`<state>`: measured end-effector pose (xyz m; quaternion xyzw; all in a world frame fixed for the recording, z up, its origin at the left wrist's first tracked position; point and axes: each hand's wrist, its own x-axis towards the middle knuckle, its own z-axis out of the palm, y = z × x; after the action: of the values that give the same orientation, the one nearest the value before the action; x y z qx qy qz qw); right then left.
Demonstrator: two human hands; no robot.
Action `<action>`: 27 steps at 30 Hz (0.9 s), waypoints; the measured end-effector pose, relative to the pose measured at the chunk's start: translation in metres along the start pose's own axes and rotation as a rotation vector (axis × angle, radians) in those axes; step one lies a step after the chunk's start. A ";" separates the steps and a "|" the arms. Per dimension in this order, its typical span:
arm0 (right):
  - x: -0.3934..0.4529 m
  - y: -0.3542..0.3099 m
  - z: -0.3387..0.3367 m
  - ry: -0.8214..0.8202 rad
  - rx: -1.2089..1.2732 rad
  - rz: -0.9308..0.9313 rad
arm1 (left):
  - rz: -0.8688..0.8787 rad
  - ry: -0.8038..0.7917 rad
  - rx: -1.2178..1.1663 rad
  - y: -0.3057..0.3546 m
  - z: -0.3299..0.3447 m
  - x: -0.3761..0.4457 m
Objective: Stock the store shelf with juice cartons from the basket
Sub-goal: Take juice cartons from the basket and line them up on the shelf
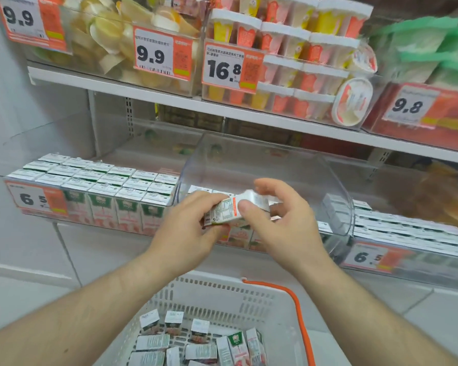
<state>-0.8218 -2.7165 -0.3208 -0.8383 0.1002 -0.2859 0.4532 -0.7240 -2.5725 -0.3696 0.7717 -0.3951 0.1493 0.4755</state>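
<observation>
A small white juice carton (pixel 226 211) lies on its side between both hands, at the front edge of a clear shelf bin (pixel 262 159). My left hand (pixel 188 228) grips its left end. My right hand (pixel 280 220) has its thumb on the carton and its fingers spread above the right end. A few cartons stand low in this bin, mostly hidden behind my hands. The bin to the left (pixel 103 178) is packed with upright cartons. Below, a white plastic basket (pixel 222 294) with an orange handle (pixel 299 313) holds several loose cartons (pixel 196 342).
Another row of cartons (pixel 407 228) fills the bin on the right. The shelf above (pixel 169 99) carries clear bins of fruit cups and snacks with orange price tags. A white wall stands at the left; grey floor tiles surround the basket.
</observation>
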 end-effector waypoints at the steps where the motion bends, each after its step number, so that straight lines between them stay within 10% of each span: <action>1: 0.001 0.002 -0.002 0.051 -0.060 -0.033 | 0.007 0.002 0.005 0.005 0.008 0.005; 6: 0.025 0.017 -0.038 0.257 -0.143 -0.045 | -0.084 -0.096 0.032 0.028 0.048 0.027; 11: 0.051 0.048 -0.075 0.351 -0.448 -0.010 | -0.038 -0.361 0.653 0.024 0.079 0.030; 27: 0.087 0.093 -0.051 -0.118 -0.965 0.435 | -0.032 -0.285 0.695 0.014 0.093 0.023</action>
<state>-0.7711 -2.8423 -0.3419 -0.9261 0.3662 -0.0589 0.0696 -0.7330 -2.6654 -0.3941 0.9061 -0.3711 0.1582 0.1278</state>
